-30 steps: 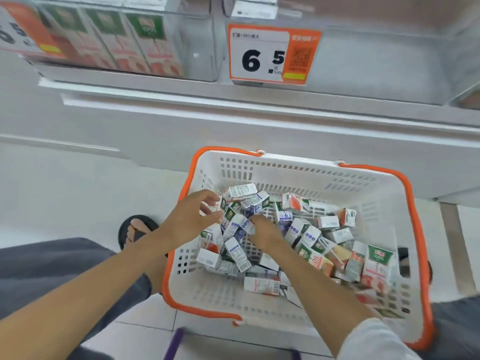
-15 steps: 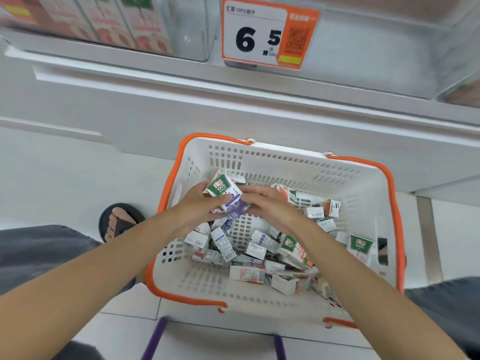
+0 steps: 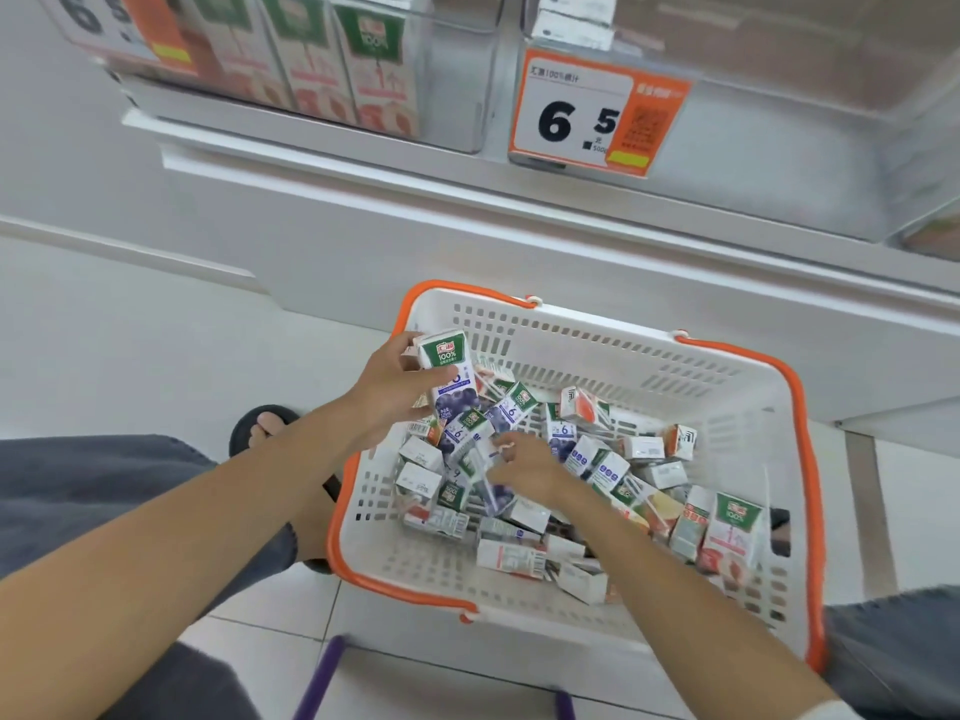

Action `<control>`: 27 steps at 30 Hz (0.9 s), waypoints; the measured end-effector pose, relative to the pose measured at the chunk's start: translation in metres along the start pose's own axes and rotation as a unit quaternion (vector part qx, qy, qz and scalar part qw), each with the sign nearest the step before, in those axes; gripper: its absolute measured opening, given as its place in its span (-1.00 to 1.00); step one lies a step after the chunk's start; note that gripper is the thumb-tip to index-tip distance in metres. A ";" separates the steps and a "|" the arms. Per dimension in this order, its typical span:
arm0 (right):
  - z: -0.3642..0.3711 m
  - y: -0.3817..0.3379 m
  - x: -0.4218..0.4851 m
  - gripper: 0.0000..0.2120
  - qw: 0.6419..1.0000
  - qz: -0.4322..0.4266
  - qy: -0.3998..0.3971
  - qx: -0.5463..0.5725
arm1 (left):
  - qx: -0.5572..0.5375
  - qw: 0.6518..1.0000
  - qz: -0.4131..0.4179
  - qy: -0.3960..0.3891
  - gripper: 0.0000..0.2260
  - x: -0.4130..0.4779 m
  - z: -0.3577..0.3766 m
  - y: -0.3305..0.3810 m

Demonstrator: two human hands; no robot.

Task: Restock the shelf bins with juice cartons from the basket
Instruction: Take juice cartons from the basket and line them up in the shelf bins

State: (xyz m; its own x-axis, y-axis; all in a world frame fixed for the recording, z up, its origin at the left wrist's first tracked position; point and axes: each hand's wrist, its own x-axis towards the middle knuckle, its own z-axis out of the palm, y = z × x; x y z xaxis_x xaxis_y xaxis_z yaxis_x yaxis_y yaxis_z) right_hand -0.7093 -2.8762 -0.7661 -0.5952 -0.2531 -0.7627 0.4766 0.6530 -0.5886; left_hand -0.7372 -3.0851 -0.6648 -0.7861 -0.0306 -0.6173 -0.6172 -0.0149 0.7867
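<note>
A white basket (image 3: pixel 597 324) with orange handles sits on the floor, holding several small juice cartons (image 3: pixel 613 459). My left hand (image 3: pixel 387 392) grips a blueberry juice carton (image 3: pixel 447 374) upright above the basket's far left corner. My right hand (image 3: pixel 524 465) is down among the cartons, its fingers pinching another blueberry carton (image 3: pixel 480 462) that lies tilted in the pile. Above, a clear shelf bin (image 3: pixel 452 70) holds tall peach juice cartons (image 3: pixel 374 59).
A second clear bin (image 3: pixel 779 122) to the right carries an orange 6.5 price tag (image 3: pixel 592 114). A white shelf ledge (image 3: pixel 467 200) juts out below the bins. My sandalled foot (image 3: pixel 262 426) is left of the basket, my knees at both sides.
My left hand has lifted the blueberry carton higher and to the left. My right hand has let go of it and dropped back into the pile onto another carton.
</note>
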 end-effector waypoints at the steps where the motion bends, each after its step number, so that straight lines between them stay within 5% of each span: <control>1: -0.019 -0.007 -0.009 -0.44 0.999 -0.016 0.024 0.026 | -0.009 1.000 -0.003 -0.005 -0.66 -0.001 0.000 0.002; 4: -0.078 -0.041 -0.046 -0.55 0.986 -0.096 0.089 0.105 | -0.036 0.999 -0.008 -0.022 -0.69 -0.005 0.006 0.012; 7: -0.114 -0.081 -0.087 -0.55 0.964 -0.172 0.053 0.195 | -0.042 0.997 0.001 -0.061 -0.67 -0.015 0.018 0.029; 11: -0.120 -0.127 -0.126 -0.54 0.944 -0.242 0.049 0.218 | -0.056 0.988 0.030 -0.139 -0.29 -0.040 0.045 0.068; 17: -0.125 -0.170 -0.164 -0.46 0.950 -0.290 0.082 0.087 | 0.010 0.980 0.140 -0.142 -0.59 -0.068 0.051 0.119; 20: -0.133 -0.187 -0.178 -0.37 0.934 -0.333 0.018 0.129 | -0.004 0.978 0.156 -0.140 -0.57 -0.079 0.052 0.148; 27: -0.181 -0.233 -0.208 -0.44 0.904 -0.409 0.084 0.093 | 0.156 0.922 0.248 -0.253 -0.46 -0.098 0.036 0.231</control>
State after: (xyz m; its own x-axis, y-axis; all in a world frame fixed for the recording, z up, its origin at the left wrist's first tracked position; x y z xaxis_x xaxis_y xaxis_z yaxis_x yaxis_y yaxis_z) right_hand -0.8136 -2.8461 -0.4220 -0.8801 -0.4748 -0.0085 -0.0776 0.1615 -0.9838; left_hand -0.8038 -3.0500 -0.4223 -0.8406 0.5149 -0.1681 -0.0942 0.1667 0.9815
